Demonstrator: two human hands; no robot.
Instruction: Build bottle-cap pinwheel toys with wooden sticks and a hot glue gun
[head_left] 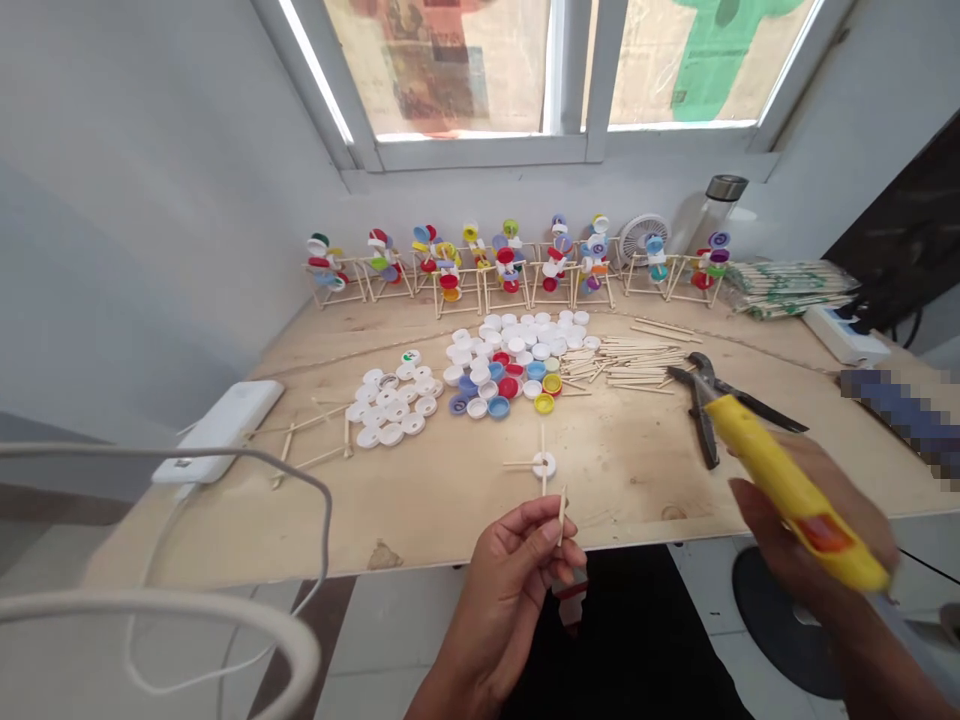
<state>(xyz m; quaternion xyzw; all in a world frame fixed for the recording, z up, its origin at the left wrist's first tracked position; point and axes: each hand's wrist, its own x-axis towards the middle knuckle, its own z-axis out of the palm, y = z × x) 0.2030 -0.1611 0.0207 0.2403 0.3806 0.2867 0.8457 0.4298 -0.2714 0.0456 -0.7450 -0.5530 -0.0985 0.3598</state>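
Note:
Between the thumb and fingers of my left hand [521, 565] is a short wooden stick [562, 515], held upright near the table's front edge. Just beyond it, a white bottle cap [550, 465] lies on the table with thin sticks joined to it, one pointing left and others forward and back. My right hand [825, 510], at the right and slightly blurred, is wrapped round a yellow glue gun [795, 490]. The glue gun's tip reaches over the black-handled pliers [703, 420]; whether they touch is unclear.
White caps [390, 408] and coloured caps [507, 387] lie mid-table, beside loose sticks [637, 360]. Several stick-and-cap models [448, 280] line the back. A white power bank [217, 430] and cable [326, 500] are left; a power strip [847, 335] is right.

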